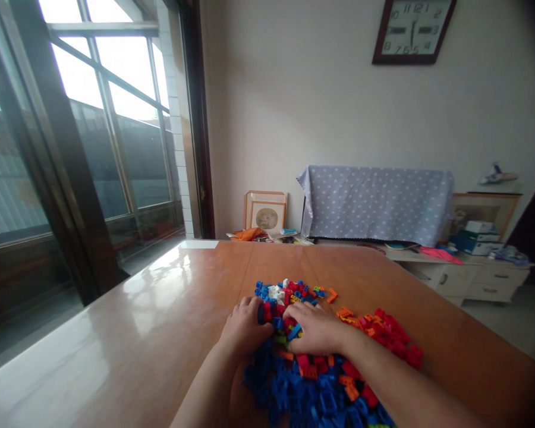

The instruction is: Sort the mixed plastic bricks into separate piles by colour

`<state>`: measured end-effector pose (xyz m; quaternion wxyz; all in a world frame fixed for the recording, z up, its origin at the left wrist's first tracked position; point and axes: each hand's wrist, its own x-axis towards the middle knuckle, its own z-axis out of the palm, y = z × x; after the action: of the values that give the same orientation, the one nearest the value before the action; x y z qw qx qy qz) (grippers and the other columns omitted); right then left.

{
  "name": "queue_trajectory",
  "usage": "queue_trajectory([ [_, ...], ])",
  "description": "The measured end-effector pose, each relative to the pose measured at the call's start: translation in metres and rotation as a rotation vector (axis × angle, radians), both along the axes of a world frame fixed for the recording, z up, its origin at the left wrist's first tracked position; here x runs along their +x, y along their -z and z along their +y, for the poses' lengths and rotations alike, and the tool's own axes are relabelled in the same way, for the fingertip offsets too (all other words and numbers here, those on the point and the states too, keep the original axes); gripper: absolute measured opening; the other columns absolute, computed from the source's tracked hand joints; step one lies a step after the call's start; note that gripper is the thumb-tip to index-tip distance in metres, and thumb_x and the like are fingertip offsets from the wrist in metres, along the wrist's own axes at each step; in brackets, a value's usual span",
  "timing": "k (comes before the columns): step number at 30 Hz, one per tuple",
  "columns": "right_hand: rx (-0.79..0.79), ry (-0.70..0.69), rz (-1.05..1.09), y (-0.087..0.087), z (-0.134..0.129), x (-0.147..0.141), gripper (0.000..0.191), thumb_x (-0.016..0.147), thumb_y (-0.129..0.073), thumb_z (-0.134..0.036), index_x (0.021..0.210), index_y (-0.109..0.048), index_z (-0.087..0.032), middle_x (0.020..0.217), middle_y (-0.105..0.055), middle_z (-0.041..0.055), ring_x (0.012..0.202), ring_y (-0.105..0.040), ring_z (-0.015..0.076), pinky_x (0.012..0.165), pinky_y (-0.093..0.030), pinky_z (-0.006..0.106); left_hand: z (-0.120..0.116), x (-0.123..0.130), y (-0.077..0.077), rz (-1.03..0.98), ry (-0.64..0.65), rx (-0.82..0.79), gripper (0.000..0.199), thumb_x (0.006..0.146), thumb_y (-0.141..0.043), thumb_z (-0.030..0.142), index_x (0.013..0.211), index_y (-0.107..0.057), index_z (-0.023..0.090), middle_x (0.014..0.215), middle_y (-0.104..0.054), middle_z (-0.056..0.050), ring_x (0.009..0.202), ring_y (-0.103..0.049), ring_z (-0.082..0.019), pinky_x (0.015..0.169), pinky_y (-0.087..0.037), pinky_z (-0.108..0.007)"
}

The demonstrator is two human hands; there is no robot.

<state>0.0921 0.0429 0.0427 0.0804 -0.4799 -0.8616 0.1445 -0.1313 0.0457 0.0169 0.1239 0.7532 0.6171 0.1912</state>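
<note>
A mixed heap of small plastic building bricks (279, 326) in red, blue, white, green and yellow lies on the table before me. My left hand (245, 326) rests at the heap's left side, thumb and fingers apart and curved around some red and blue bricks. From the right, my right hand (315, 330) reaches over the heap, its thumb apart from its bent fingers. A blue brick (295, 331) shows in the gap between them. Fingertips of both hands are partly hidden among the pieces. Closer to me spreads a pile of blue bricks (312, 392).
Red bricks (390, 336) with some orange ones form a pile to the right, beyond my right forearm. The glossy wooden table (138, 333) has a white sheet (198, 244) at its far left edge. Behind stand a cloth-covered object (378, 202) and a white cabinet (477, 279).
</note>
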Motion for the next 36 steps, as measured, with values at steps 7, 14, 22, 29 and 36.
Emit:
queue_trajectory([
  [7,0.057,0.063,-0.115,0.011,0.006,0.031,0.046,0.068,-0.071,-0.044,0.11,-0.061,-0.03,0.115,-0.062,0.006,0.11,-0.052,0.0321,0.093,-0.036,0.043,-0.003,0.003,-0.001,0.008,0.002,0.055,0.041,0.077,-0.058,0.035,0.116,-0.06,0.024,0.128,-0.057,-0.01,0.118,-0.052,-0.029,0.1,-0.041,-0.038],
  [14,0.096,0.258,-0.154,0.02,0.036,0.061,0.031,0.076,-0.061,-0.038,0.105,-0.064,-0.028,0.116,-0.061,0.0081,0.113,-0.051,0.0322,0.091,-0.034,0.043,-0.017,0.025,-0.013,-0.025,0.187,0.099,0.034,0.08,-0.054,0.028,0.112,-0.065,0.029,0.12,-0.062,-0.006,0.114,-0.053,-0.028,0.097,-0.043,-0.039],
  [22,0.214,0.309,-0.037,-0.001,0.077,0.051,0.029,0.08,-0.06,-0.035,0.107,-0.067,-0.029,0.113,-0.063,0.0057,0.11,-0.053,0.0269,0.092,-0.036,0.037,-0.034,0.043,-0.023,-0.125,0.427,0.07,0.033,0.078,-0.064,0.049,0.106,-0.07,0.033,0.114,-0.065,-0.003,0.116,-0.052,-0.03,0.099,-0.043,-0.042],
  [29,0.097,0.064,0.019,0.002,0.126,-0.043,0.042,0.08,-0.064,-0.046,0.118,-0.068,-0.031,0.123,-0.064,0.0049,0.115,-0.056,0.0265,0.097,-0.039,0.034,-0.028,0.039,-0.018,-0.044,0.237,0.077,0.044,0.069,-0.07,0.043,0.109,-0.062,0.026,0.129,-0.056,-0.008,0.115,-0.052,-0.033,0.095,-0.045,-0.045],
  [36,0.002,0.005,-0.031,0.021,0.139,-0.079,0.042,0.075,-0.066,-0.055,0.113,-0.071,-0.036,0.124,-0.066,0.0038,0.112,-0.06,0.0311,0.094,-0.043,0.043,-0.022,0.034,-0.015,-0.035,0.199,0.065,0.029,0.07,-0.066,0.032,0.098,-0.061,0.023,0.121,-0.057,-0.008,0.105,-0.055,-0.028,0.089,-0.049,-0.039],
])
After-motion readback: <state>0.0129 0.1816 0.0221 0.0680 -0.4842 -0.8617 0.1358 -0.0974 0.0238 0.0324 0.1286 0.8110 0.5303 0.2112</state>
